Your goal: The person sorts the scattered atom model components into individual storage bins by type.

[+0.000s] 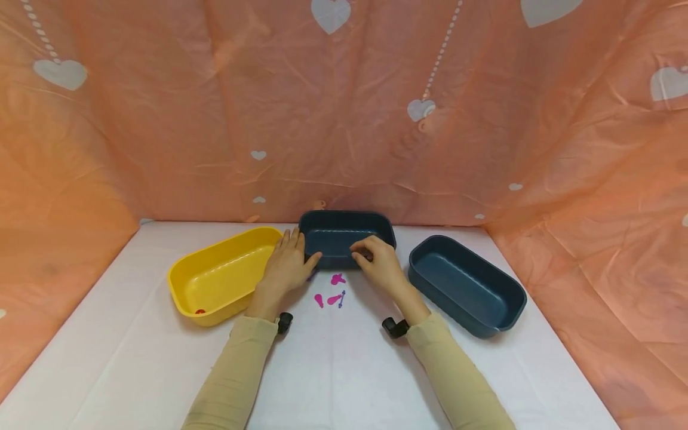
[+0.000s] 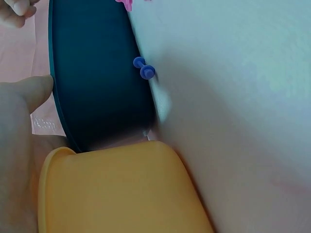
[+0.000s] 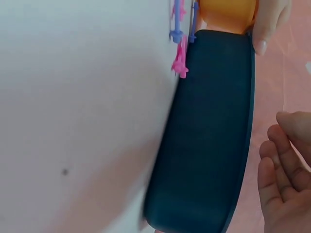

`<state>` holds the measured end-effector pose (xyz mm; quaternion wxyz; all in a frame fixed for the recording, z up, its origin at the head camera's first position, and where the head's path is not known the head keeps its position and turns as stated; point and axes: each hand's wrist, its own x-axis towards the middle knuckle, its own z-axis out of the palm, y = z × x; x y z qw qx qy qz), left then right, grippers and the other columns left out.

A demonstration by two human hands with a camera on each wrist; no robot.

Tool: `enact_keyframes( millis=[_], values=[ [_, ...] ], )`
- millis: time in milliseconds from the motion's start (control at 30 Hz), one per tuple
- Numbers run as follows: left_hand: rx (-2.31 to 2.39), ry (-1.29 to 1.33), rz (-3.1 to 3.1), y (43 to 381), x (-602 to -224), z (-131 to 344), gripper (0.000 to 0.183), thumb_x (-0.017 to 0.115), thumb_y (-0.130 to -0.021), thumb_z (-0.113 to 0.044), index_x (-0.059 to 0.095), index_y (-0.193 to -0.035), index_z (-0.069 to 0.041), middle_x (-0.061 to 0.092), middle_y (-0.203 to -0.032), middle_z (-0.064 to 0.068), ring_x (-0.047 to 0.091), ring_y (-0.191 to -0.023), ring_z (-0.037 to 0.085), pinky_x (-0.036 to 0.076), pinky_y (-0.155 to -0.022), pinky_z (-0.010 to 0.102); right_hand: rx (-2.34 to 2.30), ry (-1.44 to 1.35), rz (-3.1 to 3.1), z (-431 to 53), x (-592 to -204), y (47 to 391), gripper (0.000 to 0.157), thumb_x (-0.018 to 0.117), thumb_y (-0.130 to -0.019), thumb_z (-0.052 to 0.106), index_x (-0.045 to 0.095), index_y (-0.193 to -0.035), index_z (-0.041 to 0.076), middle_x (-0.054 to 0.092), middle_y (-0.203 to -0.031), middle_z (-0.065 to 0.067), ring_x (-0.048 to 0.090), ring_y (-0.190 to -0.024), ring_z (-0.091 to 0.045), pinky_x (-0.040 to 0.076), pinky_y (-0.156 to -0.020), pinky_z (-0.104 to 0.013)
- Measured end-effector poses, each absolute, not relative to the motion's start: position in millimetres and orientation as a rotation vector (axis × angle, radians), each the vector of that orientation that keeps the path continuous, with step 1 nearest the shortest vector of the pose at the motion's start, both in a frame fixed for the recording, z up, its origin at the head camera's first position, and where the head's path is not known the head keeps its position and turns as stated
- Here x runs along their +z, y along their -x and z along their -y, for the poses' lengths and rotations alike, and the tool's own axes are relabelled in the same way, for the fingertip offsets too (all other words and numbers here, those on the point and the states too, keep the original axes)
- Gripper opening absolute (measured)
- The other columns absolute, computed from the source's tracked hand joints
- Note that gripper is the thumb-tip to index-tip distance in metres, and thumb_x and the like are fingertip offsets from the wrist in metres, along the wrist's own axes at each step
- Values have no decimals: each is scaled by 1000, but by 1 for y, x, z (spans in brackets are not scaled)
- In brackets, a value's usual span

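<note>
My left hand (image 1: 283, 269) lies with straight fingers across the gap between the yellow tub (image 1: 226, 245) and the middle dark blue tub (image 1: 344, 263). Its thumb touches the dark tub's rim in the left wrist view. My right hand (image 1: 380, 266) hovers over that tub's near side, fingers loosely bent; in the right wrist view nothing shows between them. On the cloth before the tub lie small pink pieces (image 1: 338, 279) and a purple rod with knobbed ends (image 1: 341, 299). Another purple piece (image 2: 144, 68) sits close to the tub's wall.
A second dark blue tub (image 1: 467, 286) stands at the right, angled. Inside the yellow tub, a small red piece (image 1: 200, 311) lies at the near end. Orange curtain (image 1: 344, 119) with white hearts hangs behind the white-covered table (image 1: 333, 370).
</note>
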<state>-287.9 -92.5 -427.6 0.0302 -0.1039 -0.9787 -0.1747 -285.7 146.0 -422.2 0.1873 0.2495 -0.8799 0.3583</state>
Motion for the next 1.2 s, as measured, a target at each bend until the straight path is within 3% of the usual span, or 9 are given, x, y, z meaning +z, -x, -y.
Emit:
enact_keyframes(
  millis=[300,1200],
  values=[
    [-528,322,3008,289,-429,93,84,48,-108,-52,24,-160,9,17,-170,26,11,-159,41,8,-130,51,984,-907,2522,-147,-430,275,9,77,-93,2,77,-102,4,71,-97,-6,67,-85,-19,56,-75,-27],
    [-518,326,3010,289,-429,93,83,46,-108,-52,24,-161,8,18,-170,26,13,-159,41,9,-130,51,782,-1193,2863,-139,-439,273,9,79,-90,2,78,-96,9,69,-94,-1,64,-85,-15,55,-79,-25]
  ],
)
